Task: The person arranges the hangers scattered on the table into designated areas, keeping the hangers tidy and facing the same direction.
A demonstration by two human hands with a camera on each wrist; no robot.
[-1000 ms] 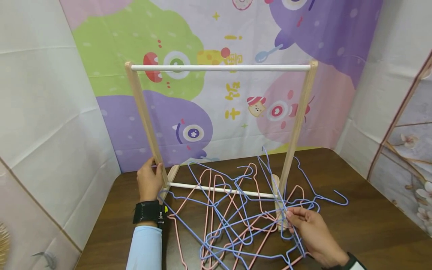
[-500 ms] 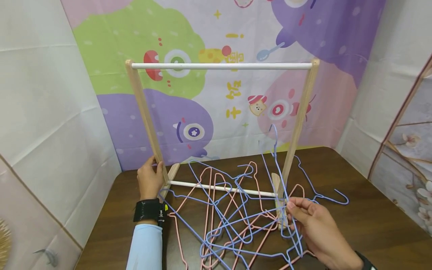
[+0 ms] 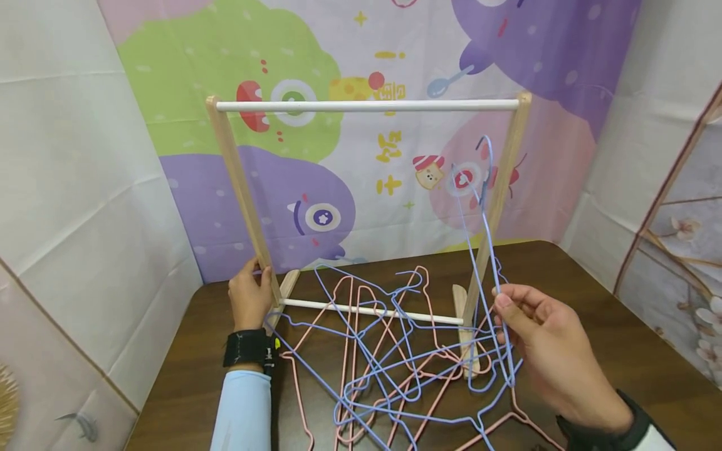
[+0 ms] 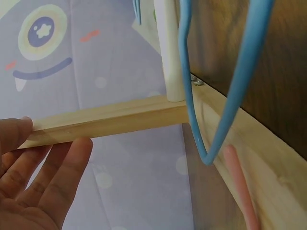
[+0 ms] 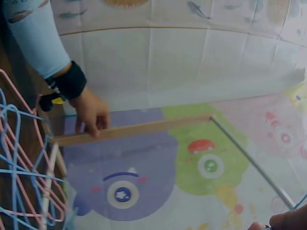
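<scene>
A wooden rack [image 3: 239, 181] with a white top rod [image 3: 366, 105] stands on the brown table [image 3: 609, 351]. My left hand [image 3: 251, 299] grips the rack's left upright near its base; the left wrist view shows the fingers [image 4: 62, 167] against the upright [image 4: 110, 120]. My right hand [image 3: 499, 302] pinches a blue wire hanger [image 3: 489, 250] and holds it upright in front of the right upright [image 3: 499, 188], its hook [image 3: 485, 150] below the top rod. A tangled pile of pink and blue hangers [image 3: 383, 369] lies across the rack's base.
A colourful cartoon backdrop [image 3: 350, 56] hangs close behind the rack, with white fabric walls [image 3: 73, 188] on both sides. The rack's lower white rod [image 3: 372, 311] crosses the pile. Bare table shows at the right [image 3: 637, 376] and left [image 3: 180, 388].
My right hand has lifted the blue hanger out of the pile, and its hook has risen towards the top rod. My left hand has stayed on the left upright.
</scene>
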